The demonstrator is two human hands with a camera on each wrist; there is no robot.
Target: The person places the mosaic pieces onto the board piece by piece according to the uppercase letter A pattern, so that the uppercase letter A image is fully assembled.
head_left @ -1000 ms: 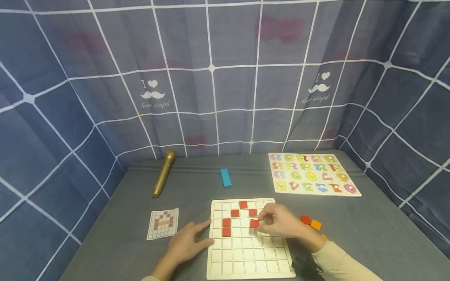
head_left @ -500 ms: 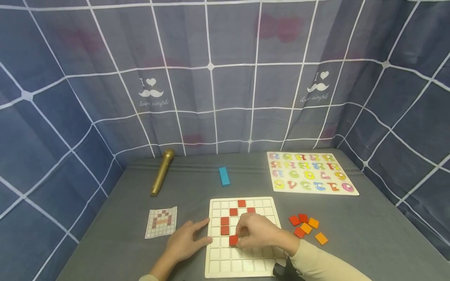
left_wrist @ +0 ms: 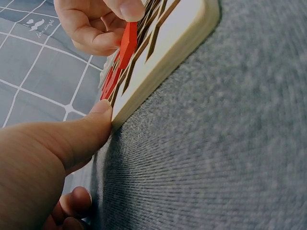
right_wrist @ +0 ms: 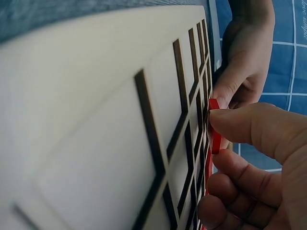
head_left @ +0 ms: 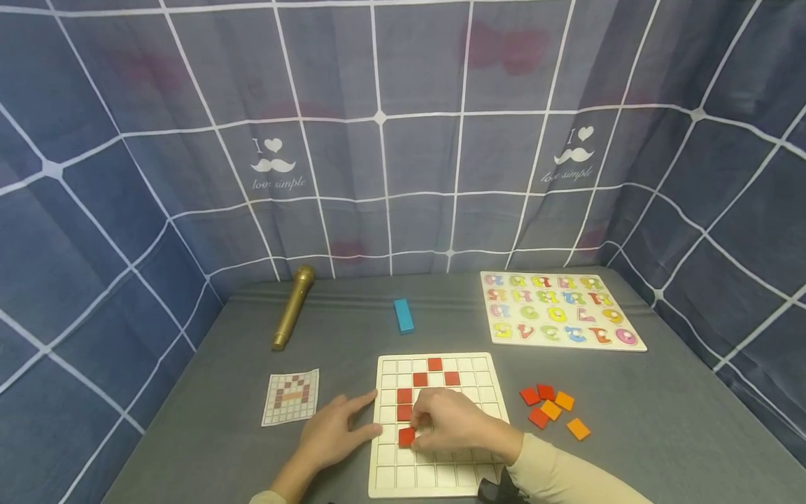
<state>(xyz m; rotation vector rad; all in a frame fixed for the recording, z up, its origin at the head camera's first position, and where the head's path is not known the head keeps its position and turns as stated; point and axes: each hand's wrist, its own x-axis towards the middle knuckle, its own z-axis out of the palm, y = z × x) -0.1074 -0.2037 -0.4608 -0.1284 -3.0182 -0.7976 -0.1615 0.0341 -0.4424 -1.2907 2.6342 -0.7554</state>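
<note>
My right hand (head_left: 460,423) pinches a small red square tile (head_left: 406,437) between thumb and fingertips, over the left part of a pale wooden grid board (head_left: 441,479). The tile stands tilted just above the board in the left wrist view. Several red tiles (head_left: 404,396) lie in the board's upper squares; my right hand hides some of the middle squares. My left hand (head_left: 334,434) has its thumb and forefinger extended against the board's left edge. In the left wrist view, the left thumb (left_wrist: 86,129) touches the board's side.
Several loose red and orange tiles (head_left: 578,429) lie right of the board. A printed pattern card (head_left: 277,418) is at left. Behind are a gold microphone (head_left: 292,308), a blue block (head_left: 404,316) and a number puzzle board (head_left: 560,315). Gridded curtains (head_left: 415,161) surround the table.
My right hand has carried the red tile left and nearer across the board, from its right-middle squares to the left side. The loose tiles show more fully. My left hand stays at the edge.
</note>
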